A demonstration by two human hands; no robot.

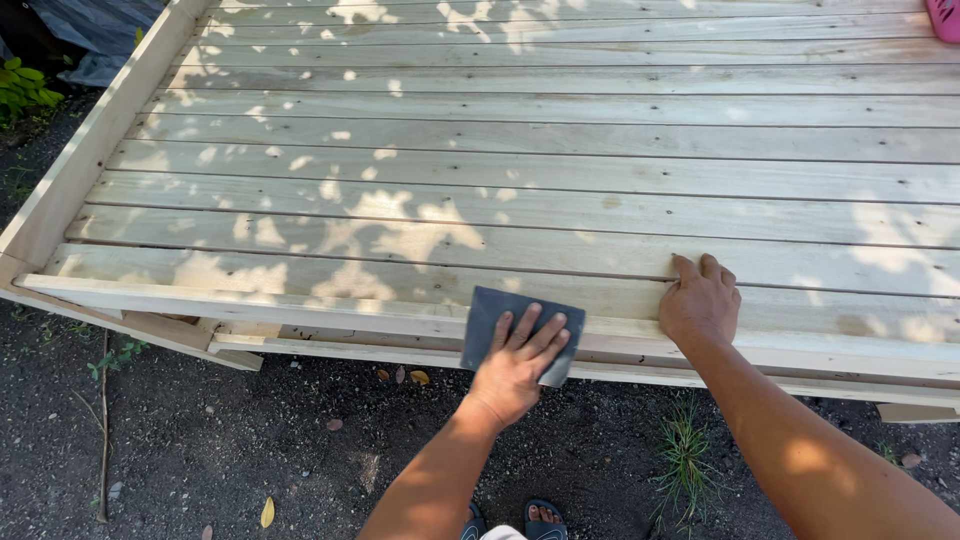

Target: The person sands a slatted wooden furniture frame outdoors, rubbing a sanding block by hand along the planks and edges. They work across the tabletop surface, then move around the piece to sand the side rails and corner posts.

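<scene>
**Sanding the front rail**

Starting nearest the camera: sandalled toes are peeking in at six o'clock, standing on dark gravel with a tuft of grass off at five and a yellow leaf at seven.

Moving up, the left hand is pressing flat, fingers spread wide, on a dark grey sandpaper sheet. It isn't pinching the sheet; the open palm is pinning it against the front rail of a pale wooden platform, just left of dead centre. The sheet is lying over the rail's top edge, its lower corner hanging past the front face.

At three o'clock from it, the right hand is resting palm down on the nearest slat, fingers curled loosely, holding nothing and seemingly bracing the body.

By the look of it, the step in hand is rubbing down that front edge, and the rail is running on untouched to both sides. The next stroke is calling for steady downward pressure and a slide along the grain, with the sheet kept from slipping under the palm.

Farther out, slats are stretching toward twelve under dappled light, a side board is running up at ten, green leaves are showing at the far left, and something pink is sitting at one o'clock.
</scene>
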